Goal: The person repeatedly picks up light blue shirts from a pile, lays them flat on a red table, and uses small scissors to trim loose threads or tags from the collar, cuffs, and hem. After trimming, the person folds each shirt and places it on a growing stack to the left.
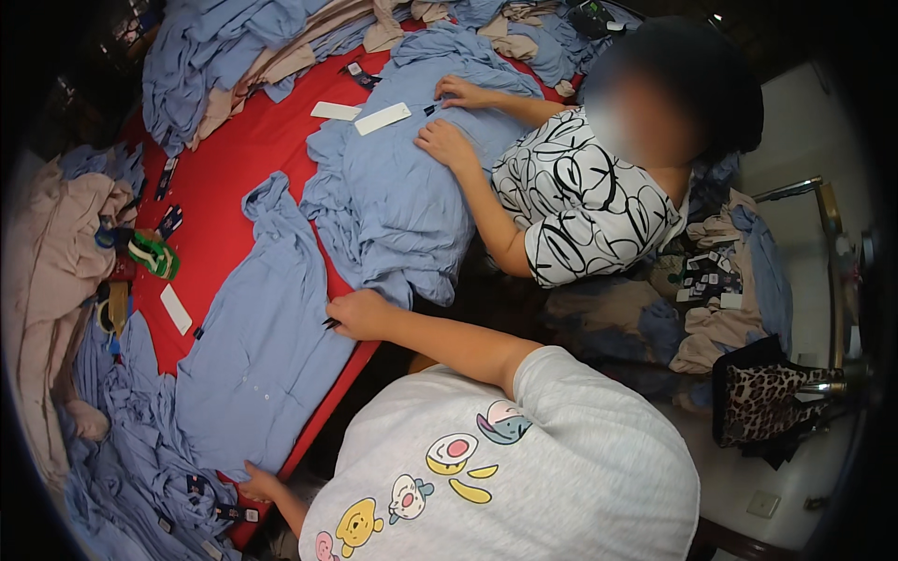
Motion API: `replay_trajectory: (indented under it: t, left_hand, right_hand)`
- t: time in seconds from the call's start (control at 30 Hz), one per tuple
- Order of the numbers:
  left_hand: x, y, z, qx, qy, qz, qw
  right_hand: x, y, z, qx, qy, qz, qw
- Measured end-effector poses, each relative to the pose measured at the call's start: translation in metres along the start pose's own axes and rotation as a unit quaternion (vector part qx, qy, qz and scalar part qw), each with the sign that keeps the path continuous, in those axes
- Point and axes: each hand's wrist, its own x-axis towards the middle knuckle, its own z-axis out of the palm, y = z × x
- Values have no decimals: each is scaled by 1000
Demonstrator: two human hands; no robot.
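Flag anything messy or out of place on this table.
The blue shirt lies flat on the red table, but the heaps around it are crumpled, and the blue pile at lower left lies in a loose tangle.

Right hand [360,313] outstretched — fingers pinched, left hand [257,484] low, curled

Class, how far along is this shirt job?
Looks done: stacked shirts at the far end of the red table. In hand: left hand and right hand at the edges of a blue shirt spread flat on it. Left: a crumpled blue heap at the near left.
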Motion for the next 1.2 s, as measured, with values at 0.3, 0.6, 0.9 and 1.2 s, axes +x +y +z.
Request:
replay_trajectory:
  t: [0.3,0.6,0.9,1.2]
  left_hand:
    - [-12,21,47,-5,206,-93,974]
    - [-17,21,40,20,194,-94,976]
    - [-27,25,32,22,195,-75,978]
    - [-4,18,14,-248,144,-21,958]
  right_hand:
    - [20,34,1,42,67,-108,991]
    - [22,36,1,73,64,-63,993]
    - [24,38,-1,127,43,-52,990]
    - [29,39,-6,140,27,-22,989]
